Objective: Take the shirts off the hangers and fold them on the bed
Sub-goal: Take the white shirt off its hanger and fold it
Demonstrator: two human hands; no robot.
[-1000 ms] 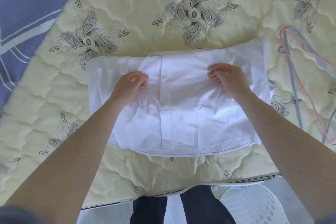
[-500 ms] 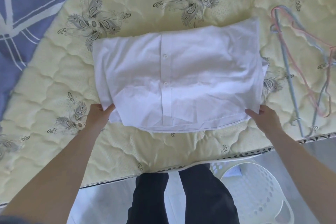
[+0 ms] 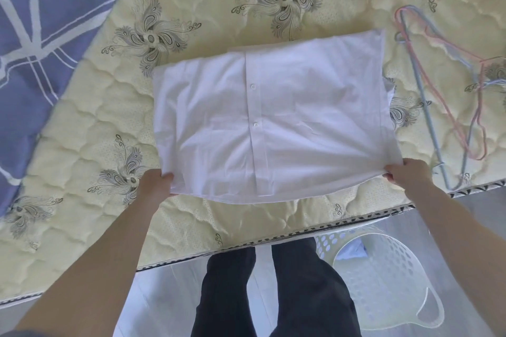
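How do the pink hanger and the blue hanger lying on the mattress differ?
Colour: the pink hanger is pale pink, while the blue hanger is greyish blue.
Thickness: the pink hanger looks like thinner wire than the blue hanger's straight bar.
Reach: the blue hanger's near end lies closer to the edge of the mattress than the pink hanger's does.
Both lie bare and overlapping, to the right of the white shirt.

My bare arms reach forward and spread slightly outward, with both forearms nearly straight. My left hand (image 3: 156, 183) pinches the near left corner of the shirt (image 3: 273, 123), back of the hand up and fingers curled at the cloth's edge. My right hand (image 3: 408, 175) pinches the near right corner the same way, knuckles up, well apart from the left.
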